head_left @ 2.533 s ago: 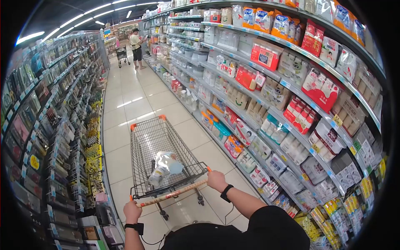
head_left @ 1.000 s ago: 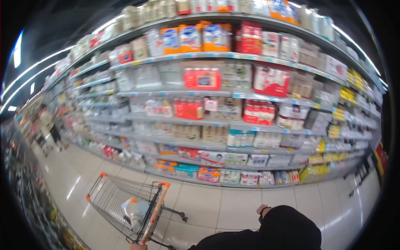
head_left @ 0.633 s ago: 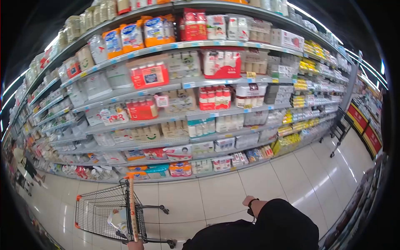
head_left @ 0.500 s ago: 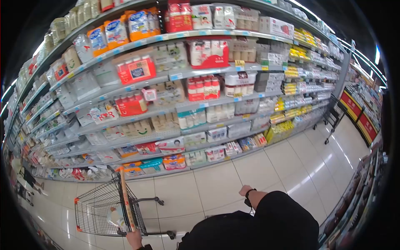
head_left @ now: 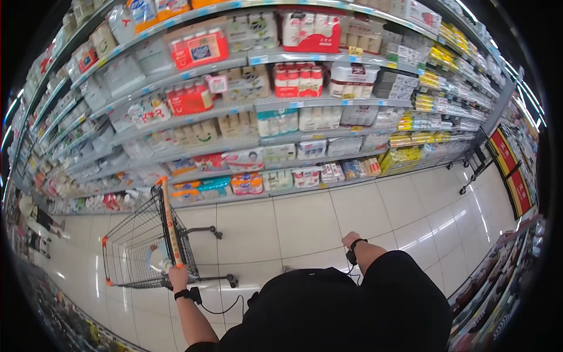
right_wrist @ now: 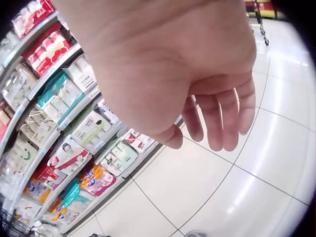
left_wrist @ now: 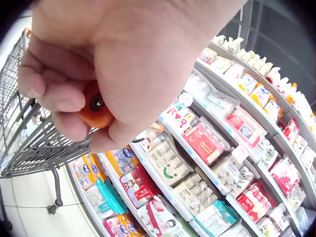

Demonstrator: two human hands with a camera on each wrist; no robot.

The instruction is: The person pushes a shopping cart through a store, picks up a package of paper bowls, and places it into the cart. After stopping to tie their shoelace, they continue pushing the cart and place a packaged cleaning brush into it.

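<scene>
My left hand (head_left: 178, 276) grips the near end of the shopping cart's handle (head_left: 169, 220), at the lower left of the head view. In the left wrist view the fingers (left_wrist: 64, 98) curl round the handle's orange end cap (left_wrist: 94, 118). The wire cart (head_left: 126, 246) points left, with a clear plastic-wrapped item (head_left: 158, 257) inside, partly hidden by the handle. My right hand (head_left: 350, 239) hangs in the air over the floor, off the handle. Seen from the right wrist, this hand (right_wrist: 187, 74) has loosely bent fingers with nothing in them.
A long shelf unit (head_left: 252, 105) of wrapped tissue rolls and packs spans the view ahead. Another black cart (head_left: 478, 164) stands at its right end, by a red and yellow display (head_left: 507, 167). A person (head_left: 35, 211) is far left. Another shelf (head_left: 498, 293) borders the lower right. Tiled floor (head_left: 305, 229) lies between.
My right hand has let go of the cart handle. The view has swung right from along the aisle to face the shelf, and lately tipped downward. My left hand still holds the handle.
</scene>
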